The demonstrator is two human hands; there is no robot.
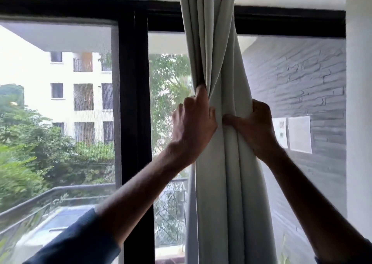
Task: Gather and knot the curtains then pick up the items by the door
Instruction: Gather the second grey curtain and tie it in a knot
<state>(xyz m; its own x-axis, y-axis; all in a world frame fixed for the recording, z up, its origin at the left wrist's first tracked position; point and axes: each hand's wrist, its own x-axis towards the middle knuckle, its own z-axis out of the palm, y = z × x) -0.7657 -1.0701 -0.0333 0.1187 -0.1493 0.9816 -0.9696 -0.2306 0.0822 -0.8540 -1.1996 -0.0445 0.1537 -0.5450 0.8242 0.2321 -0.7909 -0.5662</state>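
A pale grey-green curtain [213,42] hangs bunched in folds in front of a black-framed glass door. My left hand [193,127] grips the curtain's left side at about mid height, its index finger hooked into a fold. My right hand [253,127] grips the right side at the same height, thumb across the front and fingers curled behind the cloth. Between the two hands the fabric is squeezed into a narrow bundle; it spreads wider above and below. No items by the door are in view.
The black door frame [132,102] stands left of the curtain, with a balcony railing [60,191], trees and a white building outside. A grey brick wall [306,78] with two paper sheets [300,133] shows through the right pane. A white wall [358,102] is at far right.
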